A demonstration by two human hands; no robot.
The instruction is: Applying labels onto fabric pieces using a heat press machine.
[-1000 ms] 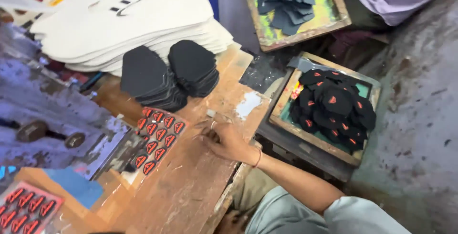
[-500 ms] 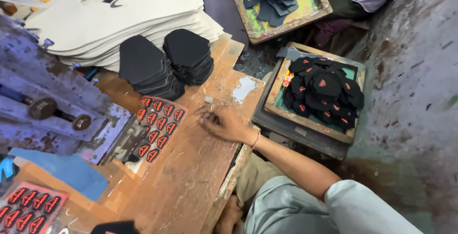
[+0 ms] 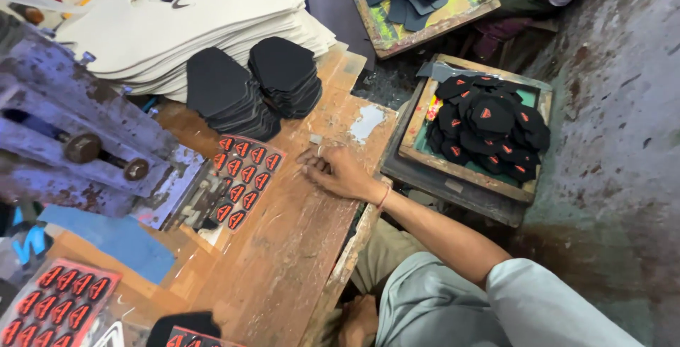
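While my head has swung over the last second, my right hand (image 3: 338,171) has stayed where it was on the wooden workbench (image 3: 297,262), close to its right edge, so nothing has been lifted or shifted yet. Its fingers (image 3: 312,157) are curled narrow, tips pressed to the wood beside a small pale scrap (image 3: 316,139); I cannot tell whether they pinch anything. My left hand (image 3: 356,322) sits low under the bench's front edge, too dim to read. Just left of my fingertips lies a dark sheet of red shield-shaped labels (image 3: 244,180); a second such sheet (image 3: 53,304) fills the near left corner. Two stacks of black cut pieces (image 3: 227,99) stand toward the far edge. Off the right edge, a wooden tray (image 3: 418,141) holds black pieces with red marks.
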